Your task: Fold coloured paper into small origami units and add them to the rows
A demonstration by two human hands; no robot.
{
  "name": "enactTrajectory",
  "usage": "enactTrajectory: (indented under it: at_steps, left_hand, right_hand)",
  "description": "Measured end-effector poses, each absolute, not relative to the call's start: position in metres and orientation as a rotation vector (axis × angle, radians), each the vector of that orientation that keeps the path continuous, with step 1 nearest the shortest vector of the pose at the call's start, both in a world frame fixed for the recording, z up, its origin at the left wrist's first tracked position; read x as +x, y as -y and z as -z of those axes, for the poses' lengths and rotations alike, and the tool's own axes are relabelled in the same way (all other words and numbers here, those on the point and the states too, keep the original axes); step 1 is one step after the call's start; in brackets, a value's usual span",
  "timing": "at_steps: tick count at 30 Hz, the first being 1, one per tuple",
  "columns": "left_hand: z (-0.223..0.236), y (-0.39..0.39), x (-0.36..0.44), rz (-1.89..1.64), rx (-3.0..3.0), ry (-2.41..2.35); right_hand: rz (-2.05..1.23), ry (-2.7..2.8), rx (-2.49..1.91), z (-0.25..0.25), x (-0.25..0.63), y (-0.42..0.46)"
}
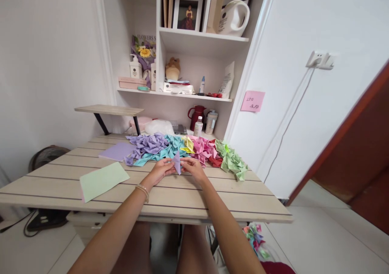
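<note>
Between my two hands, just above the table, is a folded piece of purple origami paper (177, 163), pointed at the top. My left hand (161, 171) pinches its left side, a bracelet on the wrist. From the other side, my right hand (192, 168) grips it with thumb and fingertips. Beyond my hands lies a long heap of folded paper pieces: purple ones (150, 143), blue ones (174, 145), yellow ones (188, 144), pink ones (203, 148) and green ones (232, 160). Some red pieces show among the pink.
Flat green paper (105, 181) and a stack of purple paper (117, 151) lie at the left of the wooden table (234, 201). Behind the heap stand a bottle (198, 127), a red jug (197, 117) and a cup (211, 122). A small raised shelf (109, 110) stands back left.
</note>
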State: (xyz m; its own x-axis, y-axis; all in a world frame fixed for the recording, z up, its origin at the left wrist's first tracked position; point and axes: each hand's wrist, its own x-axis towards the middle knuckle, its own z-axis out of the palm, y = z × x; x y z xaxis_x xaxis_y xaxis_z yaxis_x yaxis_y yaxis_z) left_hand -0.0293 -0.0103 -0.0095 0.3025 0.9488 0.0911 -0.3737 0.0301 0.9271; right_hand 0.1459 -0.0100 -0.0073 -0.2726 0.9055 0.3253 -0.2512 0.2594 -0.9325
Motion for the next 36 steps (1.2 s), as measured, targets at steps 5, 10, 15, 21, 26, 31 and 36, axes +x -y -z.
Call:
enactTrajectory:
  at_steps: [5,10,15,21,26,31,36]
  left_hand:
    - [0.0098,0.0077,-0.0299,-1.133,1.080,-0.666]
    - [0.0111,0.0061,-0.0308,-1.125,1.071,-0.651]
    - [0.0115,0.0061,-0.0316,-1.130,1.051,-0.639]
    - [0.0106,0.0070,-0.0310,-1.132,1.048,-0.659]
    - [0.0099,0.0081,-0.0303,-1.127,1.053,-0.698]
    - [0.0091,0.0109,-0.0292,-1.128,1.059,-0.740]
    - [0.0068,0.0145,-0.0274,-1.118,1.088,-0.752]
  right_hand:
    - [-1.287,1.411,-0.665,0.0072,0.1457,0.0105]
    - [-1.272,1.422,-0.669,0.0071,0.1459,0.0103]
    - [-1.242,1.439,-0.687,0.0074,0.1462,0.0094]
    - [-1.123,1.462,-0.734,0.0113,0.1460,0.0057]
    - [-1.020,1.506,-0.765,0.0139,0.1445,0.0060]
    - [-0.878,1.535,-0.789,0.0117,0.1457,0.0064]
    - [-0.769,1.576,-0.790,0.0082,0.1469,0.0084]
